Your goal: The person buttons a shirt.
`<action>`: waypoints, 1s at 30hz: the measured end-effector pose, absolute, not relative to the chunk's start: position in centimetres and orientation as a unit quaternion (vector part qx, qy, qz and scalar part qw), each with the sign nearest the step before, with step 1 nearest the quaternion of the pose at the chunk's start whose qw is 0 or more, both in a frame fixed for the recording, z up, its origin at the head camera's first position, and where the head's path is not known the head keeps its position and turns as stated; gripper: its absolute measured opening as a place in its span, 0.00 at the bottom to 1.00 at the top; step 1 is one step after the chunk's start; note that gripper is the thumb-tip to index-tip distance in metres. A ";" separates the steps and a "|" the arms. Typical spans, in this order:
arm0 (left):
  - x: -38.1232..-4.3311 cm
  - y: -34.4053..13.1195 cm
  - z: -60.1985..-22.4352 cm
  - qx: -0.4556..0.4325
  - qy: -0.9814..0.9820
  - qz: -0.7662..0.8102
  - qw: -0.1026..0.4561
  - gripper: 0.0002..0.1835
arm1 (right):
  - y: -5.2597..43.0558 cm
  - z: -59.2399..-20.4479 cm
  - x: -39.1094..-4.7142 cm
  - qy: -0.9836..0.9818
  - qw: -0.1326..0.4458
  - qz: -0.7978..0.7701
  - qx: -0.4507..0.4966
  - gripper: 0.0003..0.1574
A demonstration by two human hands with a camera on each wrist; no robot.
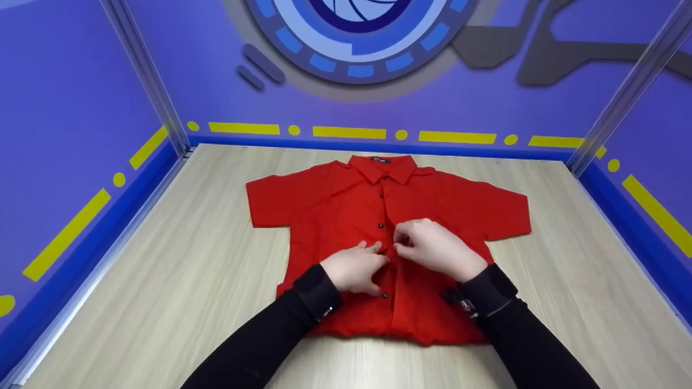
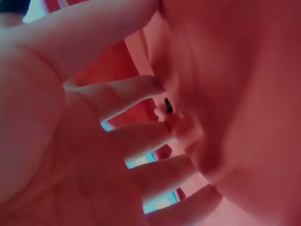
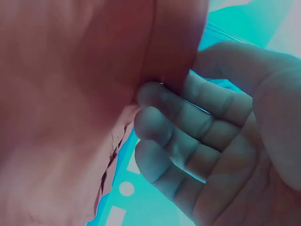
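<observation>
A red short-sleeved shirt (image 1: 335,205) lies front side up, its collar toward the back and dark buttons down the middle. My right hand (image 1: 435,246) pinches the edge of the right-hand front panel between thumb and forefinger, lifting it slightly. In the right wrist view, the other fingers (image 3: 155,127) curl loosely beside the cloth. My left hand (image 1: 357,270) lies on the opposite panel, fingers spread and fairly straight, fingertips touching the fabric. A dark button (image 2: 168,105) shows near those fingertips in the left wrist view. Between the hands the front stands partly apart.
The shirt lies on a light wood-grain table (image 1: 216,216). Purple panels with yellow marks, such as the back wall (image 1: 189,65), enclose it at the back and both sides. Metal posts (image 1: 146,70) stand at the rear corners. The shirt's hem is bunched near the front.
</observation>
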State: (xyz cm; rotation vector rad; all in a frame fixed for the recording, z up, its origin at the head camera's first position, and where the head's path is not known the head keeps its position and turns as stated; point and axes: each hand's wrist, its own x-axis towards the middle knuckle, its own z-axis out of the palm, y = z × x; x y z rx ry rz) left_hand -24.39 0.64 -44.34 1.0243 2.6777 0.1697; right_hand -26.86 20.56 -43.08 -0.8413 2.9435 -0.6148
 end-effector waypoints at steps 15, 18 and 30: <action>-24.1 1.2 -45.2 0.424 0.902 0.065 0.056 0.04 | 20.8 -42.7 -26.6 0.940 -0.002 -0.237 -0.244 0.06; -23.9 1.6 -45.4 0.421 0.901 0.054 0.088 0.10 | 20.8 -42.7 -26.7 0.939 -0.007 -0.241 -0.245 0.05; -23.3 2.3 -45.6 0.431 0.888 0.077 0.138 0.10 | 20.7 -42.8 -26.7 0.937 0.008 -0.241 -0.253 0.04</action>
